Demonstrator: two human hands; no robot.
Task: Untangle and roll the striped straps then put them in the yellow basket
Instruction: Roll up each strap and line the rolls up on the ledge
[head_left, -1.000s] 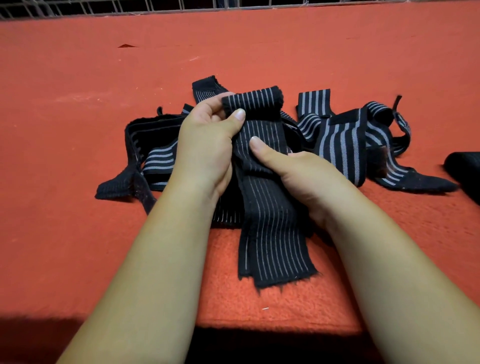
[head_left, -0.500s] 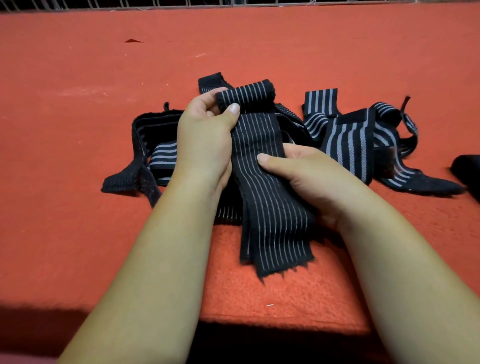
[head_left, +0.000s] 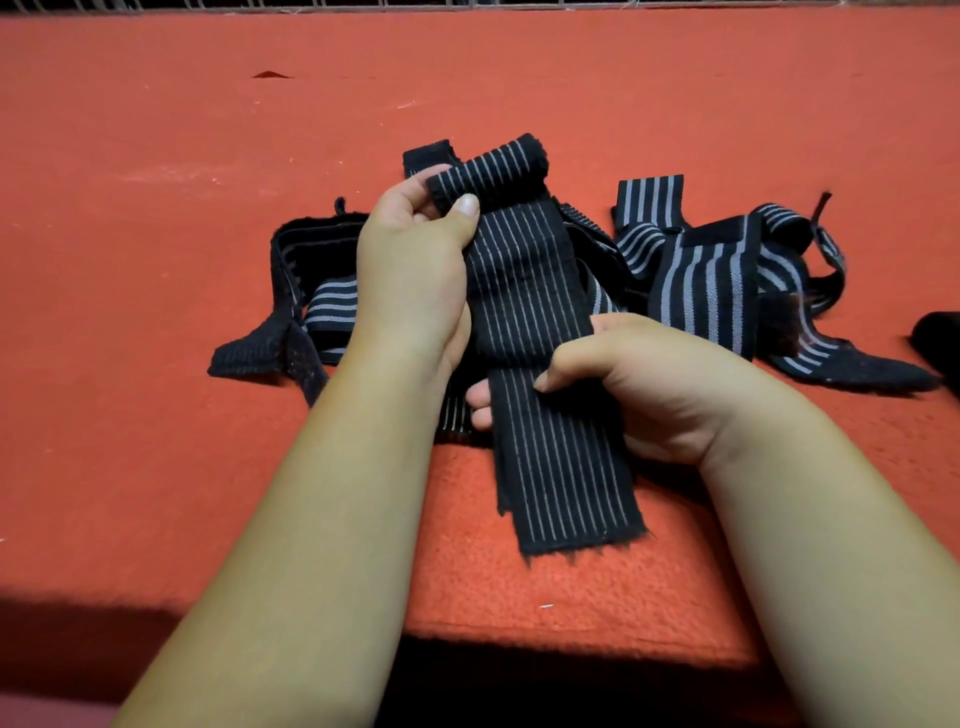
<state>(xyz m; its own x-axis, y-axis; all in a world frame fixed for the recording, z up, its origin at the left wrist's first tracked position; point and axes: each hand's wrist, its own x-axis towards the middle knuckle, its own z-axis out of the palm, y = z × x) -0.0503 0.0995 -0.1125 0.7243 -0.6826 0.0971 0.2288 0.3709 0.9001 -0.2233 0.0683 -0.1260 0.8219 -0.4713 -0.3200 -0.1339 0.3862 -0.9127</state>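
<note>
A black strap with thin white stripes (head_left: 540, 322) runs from a small roll (head_left: 491, 171) at its far end down to a frayed free end near me. My left hand (head_left: 415, 270) pinches the roll's left side between thumb and fingers. My right hand (head_left: 644, 384) grips the strap's middle, thumb on top and fingers curled under it. Behind lies a tangled pile of black striped straps (head_left: 711, 275), spreading left (head_left: 311, 306) and right. The yellow basket is out of view.
Everything lies on a red fleecy cloth (head_left: 519, 83) whose front edge drops off just below my forearms. A dark object (head_left: 940, 340) is cut off at the right border. A white wire grid runs along the far top edge.
My right hand slid down the strap toward me and closed around its middle. The roll at the far end tilted slightly; my left hand kept its hold.
</note>
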